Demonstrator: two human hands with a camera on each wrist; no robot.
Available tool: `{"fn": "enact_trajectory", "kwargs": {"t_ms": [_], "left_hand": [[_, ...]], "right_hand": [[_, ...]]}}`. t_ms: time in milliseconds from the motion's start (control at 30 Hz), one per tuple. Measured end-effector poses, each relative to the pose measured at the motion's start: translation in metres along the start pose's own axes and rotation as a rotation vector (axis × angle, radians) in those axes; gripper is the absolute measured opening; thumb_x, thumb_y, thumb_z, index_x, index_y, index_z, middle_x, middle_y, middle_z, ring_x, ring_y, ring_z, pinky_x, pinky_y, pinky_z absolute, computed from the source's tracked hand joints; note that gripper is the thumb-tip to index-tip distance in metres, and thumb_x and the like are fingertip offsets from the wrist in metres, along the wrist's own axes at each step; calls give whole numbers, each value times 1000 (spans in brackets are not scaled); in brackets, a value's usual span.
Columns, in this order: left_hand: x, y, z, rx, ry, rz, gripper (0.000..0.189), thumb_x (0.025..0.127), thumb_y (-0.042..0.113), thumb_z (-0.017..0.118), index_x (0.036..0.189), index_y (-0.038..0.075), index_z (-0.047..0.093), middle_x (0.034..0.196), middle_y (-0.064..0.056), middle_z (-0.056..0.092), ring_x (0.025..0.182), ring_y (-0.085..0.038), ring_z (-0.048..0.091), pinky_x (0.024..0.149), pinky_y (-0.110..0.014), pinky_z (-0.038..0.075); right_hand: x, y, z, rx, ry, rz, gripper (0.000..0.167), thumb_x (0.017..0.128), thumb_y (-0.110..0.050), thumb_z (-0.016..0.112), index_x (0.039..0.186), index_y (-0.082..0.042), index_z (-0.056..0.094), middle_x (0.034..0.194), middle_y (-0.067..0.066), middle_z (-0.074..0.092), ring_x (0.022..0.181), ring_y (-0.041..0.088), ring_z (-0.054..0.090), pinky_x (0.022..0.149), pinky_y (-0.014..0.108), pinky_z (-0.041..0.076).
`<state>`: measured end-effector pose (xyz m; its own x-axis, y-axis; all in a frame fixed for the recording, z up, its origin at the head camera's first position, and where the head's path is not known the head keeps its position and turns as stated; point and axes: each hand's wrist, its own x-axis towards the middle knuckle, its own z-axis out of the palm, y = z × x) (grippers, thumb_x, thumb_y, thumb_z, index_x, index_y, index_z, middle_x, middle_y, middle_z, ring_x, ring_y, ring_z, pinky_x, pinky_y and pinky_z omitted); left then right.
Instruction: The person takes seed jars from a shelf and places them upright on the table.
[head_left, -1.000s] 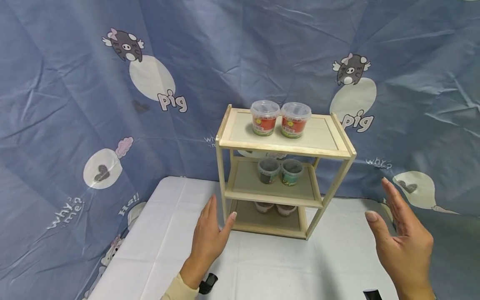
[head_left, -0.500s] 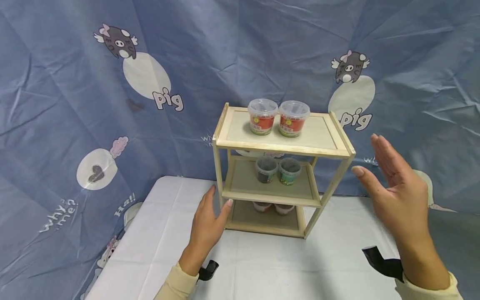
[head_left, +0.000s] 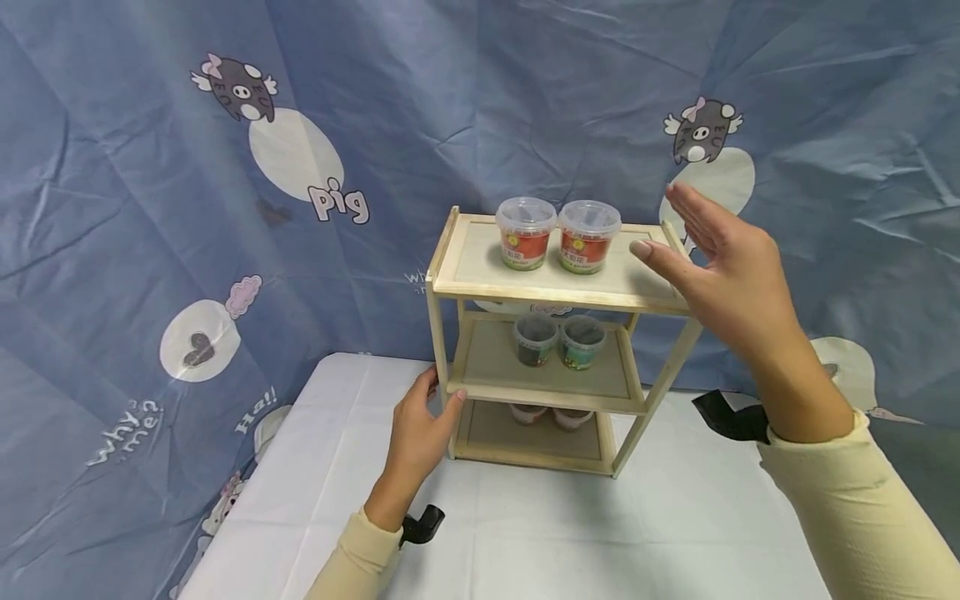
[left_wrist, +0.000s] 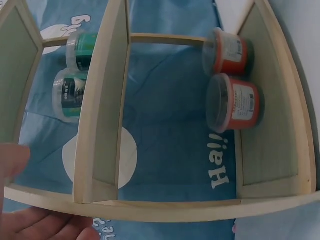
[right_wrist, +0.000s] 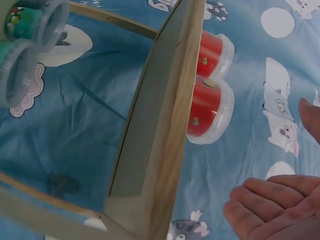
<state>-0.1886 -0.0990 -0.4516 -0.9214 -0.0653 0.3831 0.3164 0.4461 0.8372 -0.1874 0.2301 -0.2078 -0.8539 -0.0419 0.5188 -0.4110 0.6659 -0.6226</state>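
A small wooden three-tier shelf [head_left: 547, 392] stands on the white-covered table. My left hand [head_left: 416, 429] is at its left post, thumb in front and fingers behind, with a gap still visible in the left wrist view. My right hand [head_left: 731, 279] hovers by the right end of the top board, fingers spread from the thumb and holding nothing. Two clear tubs with red labels, a left tub [head_left: 525, 233] and a right tub [head_left: 588, 237], stand on top. A dark-green tub [head_left: 536, 340] and a teal tub [head_left: 582, 342] sit on the middle tier.
On the bottom tier are two tubs with red labels, a nearer tub [left_wrist: 245, 105] and another tub [left_wrist: 232, 52]. A blue curtain [head_left: 405, 108] printed with pigs hangs behind and to the left. White cloth [head_left: 540, 542] covers the table.
My right hand has risen and moved left toward the shelf's top right end. The left hand has come forward to the left post. The shelf and tubs stay put.
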Motion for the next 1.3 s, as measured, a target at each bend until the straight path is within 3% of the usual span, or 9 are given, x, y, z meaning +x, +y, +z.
{"fn": "enact_trajectory", "kwargs": {"t_ms": [267, 567, 733, 833, 933, 1300], "left_hand": [[7, -1, 1, -74, 58, -3, 36, 102, 13, 71, 133, -3, 64, 125, -20, 70, 118, -30, 69, 100, -38, 57], [14, -5, 0, -122, 93, 16, 23, 100, 7, 72, 121, -4, 70, 114, -19, 75, 106, -29, 74, 89, -28, 61], [14, -6, 0, -103, 98, 34, 22, 101, 8, 72, 118, -4, 70, 113, -18, 75, 105, -27, 75, 88, -28, 61], [15, -6, 0, -93, 92, 29, 21, 101, 8, 72, 118, -3, 70, 114, -17, 75, 106, -26, 75, 88, -27, 61], [17, -5, -1, -82, 81, 11, 21, 100, 7, 73, 118, -3, 70, 112, -16, 76, 104, -24, 75, 87, -26, 61], [21, -8, -2, -76, 64, -18, 22, 96, 5, 77, 115, -3, 71, 107, -14, 77, 98, -22, 76, 83, -25, 62]], "right_hand": [[34, -1, 15, 11, -161, 77, 89, 94, -51, 77, 162, -10, 37, 163, 8, 41, 149, 24, 41, 122, 40, 36], [54, 0, 32, -45, -230, 84, 91, 94, -47, 79, 159, 2, 39, 158, 21, 45, 143, 40, 47, 119, 51, 38], [55, 0, 39, -83, -224, 79, 91, 92, -52, 79, 157, 1, 44, 151, 22, 54, 134, 36, 55, 115, 52, 43], [54, 1, 42, -114, -200, 56, 84, 92, -53, 78, 151, 1, 52, 124, 20, 64, 110, 32, 57, 95, 47, 48], [54, 2, 44, -127, -178, 35, 72, 93, -53, 78, 140, -1, 62, 101, 16, 60, 92, 28, 51, 77, 42, 40], [55, 4, 48, -96, -124, 40, 62, 91, -43, 82, 135, -1, 67, 112, 16, 73, 97, 24, 65, 83, 33, 48]]}}
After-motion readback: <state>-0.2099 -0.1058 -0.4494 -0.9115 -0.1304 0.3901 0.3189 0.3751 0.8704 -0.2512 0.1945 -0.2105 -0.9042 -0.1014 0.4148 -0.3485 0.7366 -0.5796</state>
